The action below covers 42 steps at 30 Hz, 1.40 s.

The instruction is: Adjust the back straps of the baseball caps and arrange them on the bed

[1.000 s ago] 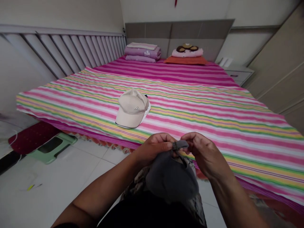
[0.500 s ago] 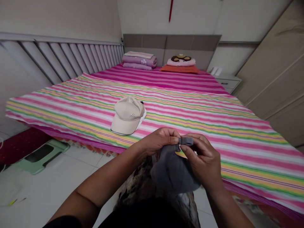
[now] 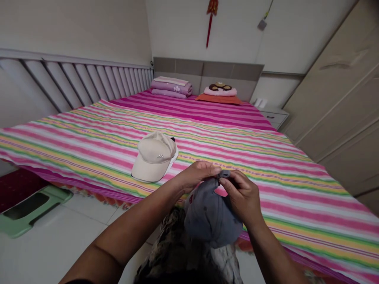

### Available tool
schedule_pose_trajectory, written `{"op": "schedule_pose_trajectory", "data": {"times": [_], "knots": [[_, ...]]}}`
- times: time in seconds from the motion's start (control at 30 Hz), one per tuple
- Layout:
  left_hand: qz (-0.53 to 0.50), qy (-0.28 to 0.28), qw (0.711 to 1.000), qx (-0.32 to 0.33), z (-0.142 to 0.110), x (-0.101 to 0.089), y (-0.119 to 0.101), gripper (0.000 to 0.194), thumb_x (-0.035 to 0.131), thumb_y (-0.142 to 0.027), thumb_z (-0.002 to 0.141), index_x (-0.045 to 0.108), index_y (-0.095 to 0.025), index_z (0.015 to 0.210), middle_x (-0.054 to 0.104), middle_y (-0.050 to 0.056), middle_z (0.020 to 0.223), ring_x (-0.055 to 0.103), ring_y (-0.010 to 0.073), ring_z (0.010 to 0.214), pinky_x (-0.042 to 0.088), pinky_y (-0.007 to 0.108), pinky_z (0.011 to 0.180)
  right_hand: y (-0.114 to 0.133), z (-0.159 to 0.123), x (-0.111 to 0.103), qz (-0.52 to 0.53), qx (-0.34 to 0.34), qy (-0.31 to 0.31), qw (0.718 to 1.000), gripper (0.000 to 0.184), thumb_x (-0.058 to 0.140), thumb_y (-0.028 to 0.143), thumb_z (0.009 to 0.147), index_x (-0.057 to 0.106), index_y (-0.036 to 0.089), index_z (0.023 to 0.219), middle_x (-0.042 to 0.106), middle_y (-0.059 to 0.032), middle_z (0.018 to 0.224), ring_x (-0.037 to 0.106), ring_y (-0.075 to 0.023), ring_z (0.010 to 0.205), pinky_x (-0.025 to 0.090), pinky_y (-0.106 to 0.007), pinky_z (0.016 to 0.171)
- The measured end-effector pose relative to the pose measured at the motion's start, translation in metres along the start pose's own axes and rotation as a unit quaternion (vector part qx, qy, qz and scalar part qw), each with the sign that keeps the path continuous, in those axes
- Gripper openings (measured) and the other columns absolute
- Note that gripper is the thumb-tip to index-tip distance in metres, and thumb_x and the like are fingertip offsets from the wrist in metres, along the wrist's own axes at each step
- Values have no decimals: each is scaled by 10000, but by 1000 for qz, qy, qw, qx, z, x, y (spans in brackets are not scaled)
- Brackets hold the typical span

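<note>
Both my hands are raised above the bed's near edge, holding a grey-blue baseball cap (image 3: pixel 210 217) upside-forward in front of my body. My left hand (image 3: pixel 198 176) pinches the cap's narrow back strap (image 3: pixel 224 174) from one side, and my right hand (image 3: pixel 241 195) pinches it from the other. The strap's fastening is hidden by my fingers. A beige baseball cap (image 3: pixel 154 157) with a white underside lies on the striped bedsheet (image 3: pixel 251 165), left of my hands and out of their reach of touch.
The wide bed has folded purple bedding (image 3: pixel 171 87) and a pink pillow (image 3: pixel 220 90) at its head. A slatted rail (image 3: pixel 74 81) runs along the left, wardrobe doors (image 3: pixel 334 102) stand right, and a green step stool (image 3: pixel 29 211) sits on the tiled floor.
My view has tilted upward, so the bed sits lower in the frame. The grey-blue cap has turned, showing more of its crown, and my fingers have closed in around the strap.
</note>
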<state>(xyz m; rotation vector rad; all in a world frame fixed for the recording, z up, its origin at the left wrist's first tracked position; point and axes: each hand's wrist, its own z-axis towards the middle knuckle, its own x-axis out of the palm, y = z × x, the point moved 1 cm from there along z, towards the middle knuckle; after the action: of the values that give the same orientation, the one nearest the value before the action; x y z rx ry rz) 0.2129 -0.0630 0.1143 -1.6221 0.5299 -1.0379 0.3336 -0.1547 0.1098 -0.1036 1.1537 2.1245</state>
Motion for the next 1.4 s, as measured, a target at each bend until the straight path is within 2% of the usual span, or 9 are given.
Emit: {"op": "schedule_pose_trajectory", "data": {"times": [0.13,0.27,0.43,0.57,0.8,0.9,1.03,1.17,1.4], "knots": [[-11,-18,999,-32,2,-1,-3,381,777,-384,533,526,-112,618,486,-40,489,390,37,402,268,171,416,-3,7,1,20,38,27,999,143,609,301,773,626,198,871,612,-35,801,564,-185,733,433,-301,658],[-34,-2,998,-48,1,-4,0,374,779,-381,537,524,-113,594,468,-42,470,373,36,387,268,177,411,-1,12,-2,52,50,79,994,123,637,301,751,640,206,829,598,-36,799,554,-184,729,429,-296,640],[-84,44,994,-50,-5,-9,8,313,763,-329,580,550,-108,641,502,-19,549,422,50,448,301,183,458,0,3,-3,127,117,57,983,135,667,288,725,630,207,827,539,0,712,502,-139,626,404,-263,563],[-97,33,994,-32,-10,-10,9,215,708,-236,622,524,-125,639,513,-6,601,457,71,528,316,184,501,-4,-6,-1,199,199,21,960,206,696,293,687,630,204,861,473,40,610,444,-98,515,379,-229,479],[-71,8,997,-32,-14,-15,7,144,640,-158,566,500,-129,580,451,-36,516,383,52,460,252,173,449,-6,-8,-2,204,197,36,958,188,701,264,680,641,195,844,491,29,638,445,-95,553,376,-230,506],[-94,8,995,-28,-15,-16,7,174,665,-242,605,540,-126,639,518,-15,554,446,66,481,314,179,475,-5,-7,-3,203,203,50,957,197,709,282,675,642,191,836,486,27,635,434,-97,560,376,-235,514],[-103,35,991,-81,-16,-11,9,345,673,-424,660,618,-106,780,608,33,654,557,108,579,394,205,538,0,-5,-6,257,259,112,924,283,744,316,628,632,184,852,524,14,657,456,-105,566,392,-239,514],[-67,74,984,-145,-19,-4,10,272,703,-349,663,610,-93,666,562,-3,535,467,52,434,330,178,444,4,-2,-10,346,321,134,871,238,689,369,689,605,174,798,529,19,663,406,-67,491,331,-199,440],[-34,18,991,-131,-18,-4,10,252,757,-275,571,573,-106,604,528,-31,480,431,41,380,299,164,395,3,-1,-15,312,330,222,863,253,715,329,656,562,172,782,440,69,562,322,-47,428,230,-178,384]]}}
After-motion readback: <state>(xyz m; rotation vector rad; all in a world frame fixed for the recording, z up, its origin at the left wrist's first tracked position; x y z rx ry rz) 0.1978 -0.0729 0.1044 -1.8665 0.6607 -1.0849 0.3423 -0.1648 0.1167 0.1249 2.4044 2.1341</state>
